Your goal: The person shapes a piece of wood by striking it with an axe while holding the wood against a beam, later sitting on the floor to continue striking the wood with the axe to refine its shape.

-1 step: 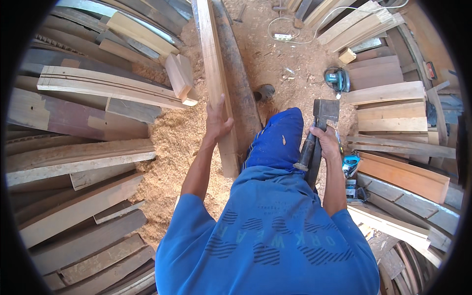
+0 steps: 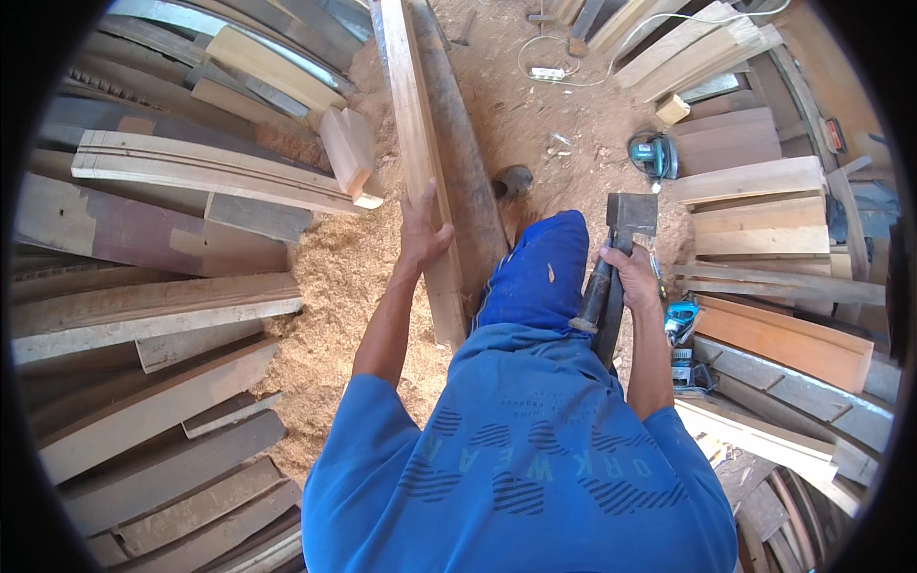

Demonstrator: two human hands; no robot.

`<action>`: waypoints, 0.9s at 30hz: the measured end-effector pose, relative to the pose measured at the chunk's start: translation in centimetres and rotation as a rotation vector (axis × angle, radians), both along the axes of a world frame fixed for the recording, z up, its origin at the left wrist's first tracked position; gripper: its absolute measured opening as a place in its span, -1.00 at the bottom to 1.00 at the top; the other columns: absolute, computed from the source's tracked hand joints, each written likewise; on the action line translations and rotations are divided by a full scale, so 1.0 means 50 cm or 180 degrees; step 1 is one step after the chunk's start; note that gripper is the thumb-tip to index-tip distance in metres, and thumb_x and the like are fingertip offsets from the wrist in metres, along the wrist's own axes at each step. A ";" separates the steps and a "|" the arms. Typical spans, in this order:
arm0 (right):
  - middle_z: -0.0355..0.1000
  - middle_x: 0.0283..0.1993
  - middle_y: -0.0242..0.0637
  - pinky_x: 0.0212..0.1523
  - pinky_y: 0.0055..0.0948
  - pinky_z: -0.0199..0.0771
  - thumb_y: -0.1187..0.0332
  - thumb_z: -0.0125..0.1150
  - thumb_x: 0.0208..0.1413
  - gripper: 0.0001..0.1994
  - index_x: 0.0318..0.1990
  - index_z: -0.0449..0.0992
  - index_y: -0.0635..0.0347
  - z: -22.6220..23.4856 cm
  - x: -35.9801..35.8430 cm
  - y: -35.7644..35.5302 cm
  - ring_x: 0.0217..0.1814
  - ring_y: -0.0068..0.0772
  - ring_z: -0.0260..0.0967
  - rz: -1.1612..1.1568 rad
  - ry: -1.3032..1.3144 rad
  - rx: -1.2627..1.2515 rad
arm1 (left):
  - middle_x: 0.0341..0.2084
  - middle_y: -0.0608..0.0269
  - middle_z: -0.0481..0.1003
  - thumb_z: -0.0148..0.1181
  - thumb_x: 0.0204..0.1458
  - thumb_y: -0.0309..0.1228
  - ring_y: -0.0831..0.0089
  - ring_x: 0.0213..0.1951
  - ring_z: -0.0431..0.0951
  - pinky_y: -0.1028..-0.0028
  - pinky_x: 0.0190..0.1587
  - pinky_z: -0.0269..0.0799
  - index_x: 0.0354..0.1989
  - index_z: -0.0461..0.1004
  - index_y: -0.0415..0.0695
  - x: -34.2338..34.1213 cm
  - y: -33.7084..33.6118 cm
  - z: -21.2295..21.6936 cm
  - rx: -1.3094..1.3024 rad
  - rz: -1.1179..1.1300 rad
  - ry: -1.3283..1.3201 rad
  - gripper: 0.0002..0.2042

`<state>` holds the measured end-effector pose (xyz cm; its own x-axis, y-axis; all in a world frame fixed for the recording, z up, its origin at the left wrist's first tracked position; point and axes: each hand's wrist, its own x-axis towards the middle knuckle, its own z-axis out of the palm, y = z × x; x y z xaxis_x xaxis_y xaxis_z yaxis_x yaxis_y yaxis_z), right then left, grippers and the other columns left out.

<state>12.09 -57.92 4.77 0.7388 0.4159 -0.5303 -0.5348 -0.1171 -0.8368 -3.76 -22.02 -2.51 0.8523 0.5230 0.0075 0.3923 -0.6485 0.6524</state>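
My left hand (image 2: 426,236) is wrapped over a long pale wooden beam (image 2: 409,105), the thumb on its right side. The beam lies lengthwise along a broader, dark weathered board (image 2: 468,172), which runs away from me. In my right hand (image 2: 632,275), beside my right thigh, are two tools gripped together. One is a hammer with a dark, blocky head (image 2: 632,212) pointing away from me. The other looks like a chisel, its dark handle (image 2: 594,298) ending in a ring near my hip; its blade is mostly hidden by the hammer.
Stacked planks (image 2: 191,167) line the left side, and more timber (image 2: 759,229) lines the right. A green circular saw (image 2: 653,156) and a teal power tool (image 2: 681,323) lie at right. Shavings (image 2: 330,286) cover the ground. A white power strip (image 2: 547,74) with cord lies ahead.
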 end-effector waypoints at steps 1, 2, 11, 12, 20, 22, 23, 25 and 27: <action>0.57 -0.35 -0.19 -0.28 -0.40 0.57 0.38 0.37 0.04 -0.76 -0.21 0.53 0.36 -0.003 -0.002 0.002 -0.37 -0.42 0.52 0.0025 -0.0056 0.0005 | 0.30 -0.44 0.00 0.29 -0.15 -0.38 -0.35 0.26 0.27 0.10 0.27 0.37 0.47 0.08 0.06 0.025 0.012 -0.004 0.0003 0.0042 0.0011 -0.12; 0.57 -0.35 -0.20 -0.28 -0.40 0.56 0.38 0.37 0.04 -0.76 -0.22 0.53 0.35 -0.002 -0.004 0.006 -0.37 -0.42 0.52 0.0063 -0.0112 0.0011 | 0.30 -0.44 0.00 0.29 -0.15 -0.38 -0.35 0.26 0.27 0.10 0.27 0.37 0.47 0.08 0.06 0.045 0.026 -0.012 0.0003 0.0022 -0.0014 -0.12; 0.58 -0.35 -0.22 -0.25 -0.42 0.55 0.41 0.36 0.04 -0.80 -0.25 0.55 0.35 0.017 -0.018 0.005 -0.36 -0.45 0.51 0.0155 -0.0310 0.0051 | 0.17 -0.39 0.20 0.31 -0.07 -0.36 -0.22 0.19 0.37 0.18 0.28 0.32 0.49 0.01 -0.03 0.143 0.083 -0.021 0.0163 0.0206 -0.0117 -0.11; 0.58 -0.34 -0.21 -0.24 -0.41 0.55 0.41 0.36 0.04 -0.80 -0.24 0.55 0.35 0.016 -0.019 0.000 -0.36 -0.45 0.51 0.0158 -0.0297 0.0052 | 0.27 -0.39 0.13 0.33 -0.04 -0.34 -0.20 0.28 0.27 0.19 0.34 0.24 0.48 -0.02 -0.15 0.135 0.078 -0.021 -0.0281 0.0267 -0.0585 -0.11; 0.57 -0.35 -0.18 -0.28 -0.41 0.55 0.42 0.35 0.04 -0.78 -0.21 0.52 0.35 0.040 -0.041 -0.018 -0.36 -0.42 0.51 0.0075 -0.0378 0.0239 | 0.35 -0.38 0.10 0.39 -0.03 -0.25 -0.13 0.38 0.17 0.20 0.40 0.12 0.46 -0.15 -0.36 -0.102 -0.160 -0.033 -0.0813 0.0522 -0.0822 -0.01; 0.57 -0.36 -0.17 -0.31 -0.41 0.56 0.43 0.35 0.04 -0.78 -0.22 0.51 0.35 0.055 -0.052 -0.015 -0.37 -0.41 0.52 0.0036 -0.0322 0.0293 | 0.34 -0.41 0.11 0.39 -0.10 -0.23 -0.18 0.37 0.17 0.18 0.42 0.09 0.46 -0.16 -0.39 -0.123 -0.196 0.002 -0.0855 0.0488 -0.0369 0.03; 0.57 -0.36 -0.17 -0.31 -0.41 0.56 0.43 0.35 0.04 -0.78 -0.22 0.51 0.35 0.060 -0.056 -0.011 -0.37 -0.41 0.52 0.0075 -0.0332 0.0302 | 0.34 -0.41 0.11 0.39 -0.10 -0.23 -0.18 0.37 0.17 0.18 0.42 0.09 0.46 -0.16 -0.39 -0.121 -0.195 -0.003 -0.0847 0.0524 -0.0387 0.03; 0.56 -0.36 -0.17 -0.32 -0.41 0.56 0.42 0.34 0.05 -0.79 -0.23 0.51 0.36 0.068 -0.063 -0.004 -0.37 -0.40 0.53 0.0245 -0.0309 0.0472 | 0.33 -0.42 0.12 0.38 -0.14 -0.25 -0.23 0.35 0.19 0.15 0.42 0.10 0.44 -0.14 -0.42 -0.094 -0.176 -0.022 -0.0325 0.0399 -0.0459 0.04; 0.56 -0.36 -0.17 -0.32 -0.41 0.56 0.42 0.34 0.05 -0.80 -0.23 0.52 0.36 0.070 -0.055 0.015 -0.36 -0.41 0.53 0.0434 -0.0364 0.0518 | 0.33 -0.42 0.11 0.39 -0.14 -0.23 -0.21 0.36 0.17 0.16 0.43 0.08 0.43 -0.13 -0.44 -0.059 -0.165 -0.022 -0.0286 0.0500 -0.0483 0.04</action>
